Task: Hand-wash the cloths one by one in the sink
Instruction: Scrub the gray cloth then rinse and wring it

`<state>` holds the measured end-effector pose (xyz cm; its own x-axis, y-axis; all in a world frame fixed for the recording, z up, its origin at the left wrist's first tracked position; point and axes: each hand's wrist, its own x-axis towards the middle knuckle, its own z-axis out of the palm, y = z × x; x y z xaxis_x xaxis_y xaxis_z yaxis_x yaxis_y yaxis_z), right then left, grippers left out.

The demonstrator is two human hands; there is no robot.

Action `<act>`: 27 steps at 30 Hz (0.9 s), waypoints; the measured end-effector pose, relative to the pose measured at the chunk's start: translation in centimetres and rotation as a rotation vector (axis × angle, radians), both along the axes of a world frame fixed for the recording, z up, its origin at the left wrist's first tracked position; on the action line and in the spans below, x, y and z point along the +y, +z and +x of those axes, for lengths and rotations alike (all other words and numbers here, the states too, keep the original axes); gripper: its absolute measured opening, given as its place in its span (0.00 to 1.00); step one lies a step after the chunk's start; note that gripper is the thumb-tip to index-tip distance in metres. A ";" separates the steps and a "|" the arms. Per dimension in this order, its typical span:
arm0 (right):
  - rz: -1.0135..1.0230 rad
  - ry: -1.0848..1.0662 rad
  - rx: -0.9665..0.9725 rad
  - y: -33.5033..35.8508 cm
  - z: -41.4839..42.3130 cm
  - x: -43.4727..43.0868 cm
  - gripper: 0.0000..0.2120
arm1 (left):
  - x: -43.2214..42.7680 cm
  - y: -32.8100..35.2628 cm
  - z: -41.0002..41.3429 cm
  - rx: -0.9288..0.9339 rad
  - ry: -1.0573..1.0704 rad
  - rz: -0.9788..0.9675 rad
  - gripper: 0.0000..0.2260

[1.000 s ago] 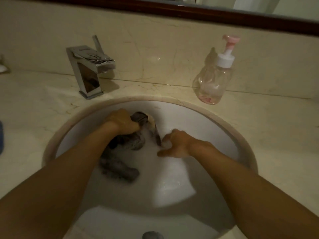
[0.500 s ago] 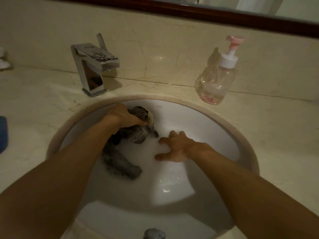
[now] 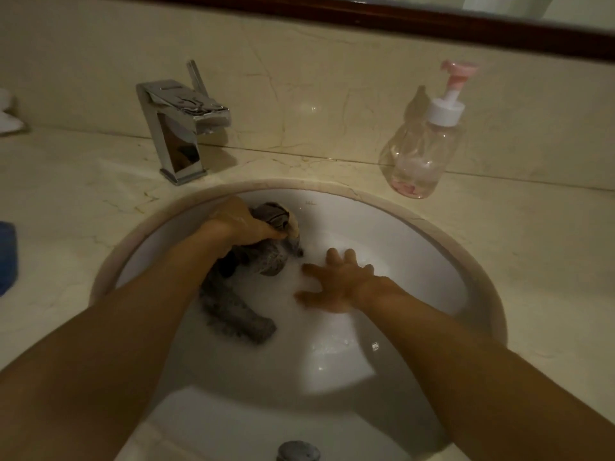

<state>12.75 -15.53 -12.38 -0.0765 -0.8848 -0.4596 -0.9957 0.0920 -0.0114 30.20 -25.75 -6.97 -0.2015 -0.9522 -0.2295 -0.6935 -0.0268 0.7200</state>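
A wet grey cloth point(image 3: 238, 312) lies in soapy water on the left side of the white sink point(image 3: 429, 261). My left hand point(image 3: 243, 224) grips a bunched upper part of the cloth near the sink's far wall. A pale rim of the cloth shows by my thumb. My right hand point(image 3: 336, 282) is in the foam to the right of the cloth, fingers spread and straight, holding nothing. Its fingertips sit close to the cloth without clearly touching it.
A chrome faucet point(image 3: 181, 131) stands at the back left of the marble counter. A clear pump bottle point(image 3: 424, 144) with a pink top is at the back right. A blue object point(image 3: 6, 257) shows at the left edge. The drain plug point(image 3: 298, 452) lies at the bottom.
My right hand has opened its fingers wider and slid slightly away from the cloth. My left hand keeps its grip on the bunched cloth and has lifted it a little toward the far wall.
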 end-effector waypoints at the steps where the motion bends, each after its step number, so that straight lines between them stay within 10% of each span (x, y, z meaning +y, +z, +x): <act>1: 0.006 0.003 0.025 -0.1 0.2 -0.1 0.34 | 0.0 0.0 0.0 -0.001 0.000 -0.003 0.34; 17: 0.040 -0.096 -0.150 0.7 -0.9 -1.2 0.39 | 0.3 0.3 -0.1 0.016 0.003 0.025 0.31; 24: -0.469 -0.087 -0.700 3.1 -0.3 -2.0 0.56 | 1.2 1.2 -1.1 -0.012 -0.120 0.077 0.17; 27: -0.467 -0.064 -0.817 2.9 -0.3 -2.3 0.35 | 1.8 1.4 -1.3 -0.019 -0.337 0.105 0.13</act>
